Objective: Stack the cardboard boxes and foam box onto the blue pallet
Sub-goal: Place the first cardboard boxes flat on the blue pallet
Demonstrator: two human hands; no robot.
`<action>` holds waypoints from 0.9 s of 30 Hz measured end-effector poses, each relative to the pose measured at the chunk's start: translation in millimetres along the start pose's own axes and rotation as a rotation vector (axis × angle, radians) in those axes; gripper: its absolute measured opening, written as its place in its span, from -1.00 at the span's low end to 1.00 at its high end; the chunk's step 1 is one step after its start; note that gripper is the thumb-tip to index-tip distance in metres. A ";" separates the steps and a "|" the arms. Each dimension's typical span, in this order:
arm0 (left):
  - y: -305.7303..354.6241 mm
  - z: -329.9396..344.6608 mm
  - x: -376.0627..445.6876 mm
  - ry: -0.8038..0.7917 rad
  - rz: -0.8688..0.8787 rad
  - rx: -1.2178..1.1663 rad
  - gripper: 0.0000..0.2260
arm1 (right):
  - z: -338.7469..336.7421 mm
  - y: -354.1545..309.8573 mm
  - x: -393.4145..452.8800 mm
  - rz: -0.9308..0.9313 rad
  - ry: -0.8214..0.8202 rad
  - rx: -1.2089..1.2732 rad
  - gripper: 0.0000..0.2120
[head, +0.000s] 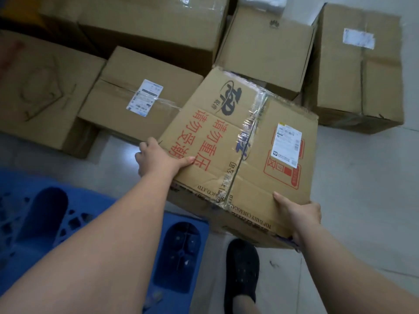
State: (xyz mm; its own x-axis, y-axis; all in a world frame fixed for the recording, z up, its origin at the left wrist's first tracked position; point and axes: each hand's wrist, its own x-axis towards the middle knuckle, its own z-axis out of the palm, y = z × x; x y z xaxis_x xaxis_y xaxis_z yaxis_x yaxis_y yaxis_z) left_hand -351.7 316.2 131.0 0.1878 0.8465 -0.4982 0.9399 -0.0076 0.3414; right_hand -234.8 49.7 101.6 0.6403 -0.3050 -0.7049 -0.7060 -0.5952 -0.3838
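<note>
I hold a taped cardboard box with red print and a white label (240,152) tilted above the floor. My left hand (158,158) grips its left edge, thumb on top. My right hand (299,215) grips its near right corner. The blue pallet (68,223) lies at the lower left, its right edge under the box's near corner. Behind stand several more cardboard boxes: a labelled one (136,96), a large one on the left (43,91), a big one at the back (154,30), one with a logo (267,51), and a tall one at the right (358,69). A white foam piece (260,1) shows at the top.
My foot in a black shoe (242,268) stands on the pale tiled floor (362,200) just right of the pallet. A patch of floor lies between the pallet and the row of boxes.
</note>
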 end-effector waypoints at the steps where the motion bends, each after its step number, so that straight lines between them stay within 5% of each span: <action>1: -2.5 -9.0 -12.5 0.008 0.028 0.005 -0.16 | -6.8 10.5 -13.2 0.009 -0.007 0.032 -0.13; 10: -85.5 -114.8 -116.7 0.113 0.041 -0.049 -0.17 | -39.9 64.0 -134.3 -0.092 -0.142 0.191 -0.22; 18: -236.9 -144.4 -226.9 0.286 -0.425 -0.270 -0.22 | -15.9 74.4 -198.3 -0.306 -0.370 -0.282 -0.23; 27: -372.9 -35.2 -434.2 0.342 -0.937 -0.673 -0.25 | -34.8 174.3 -241.5 -0.637 -0.449 -0.826 -0.20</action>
State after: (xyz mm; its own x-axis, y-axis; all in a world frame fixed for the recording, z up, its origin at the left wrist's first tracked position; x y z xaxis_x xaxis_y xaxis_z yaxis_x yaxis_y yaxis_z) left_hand -793.7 -29.8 248.0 -0.6694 0.4730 -0.5728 0.3146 0.8790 0.3582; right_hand -501.9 -6.2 225.7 0.5282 0.4235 -0.7360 0.2311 -0.9057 -0.3554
